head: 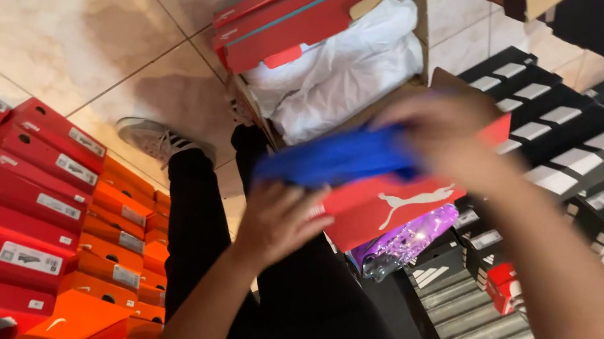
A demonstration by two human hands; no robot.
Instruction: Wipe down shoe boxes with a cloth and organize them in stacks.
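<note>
Head cam looks straight down at someone standing among piles of shoeboxes, with both hands busy over a red shoebox (386,204) held at about waist height. The left hand (278,223) is underneath at the box's near corner, fingers spread and curled up against it, so it looks like it's propping the box more than gripping it. The right hand (440,123) is on top, fingers bent down onto a blue thing (336,159) that's lying across the box. It's motion-blurred, so it could be a shoe or a bit of fabric, I honestly can't tell, and I can't tell how tightly the hand is closed on it either. My read is that this is the handling-the-contents stage, with the blue item right at the mouth of the box and neither fully in nor clear of it. Whatever comes next needs the left hand keeping the box level while the right gets a proper hold on the blue piece. Around it: an open carton with white tissue paper (343,70) and red lids, red and orange box stacks (22,229) on the left, black boxes (570,133) on the right, and a purple shoe (405,240) just beneath the box.
</note>
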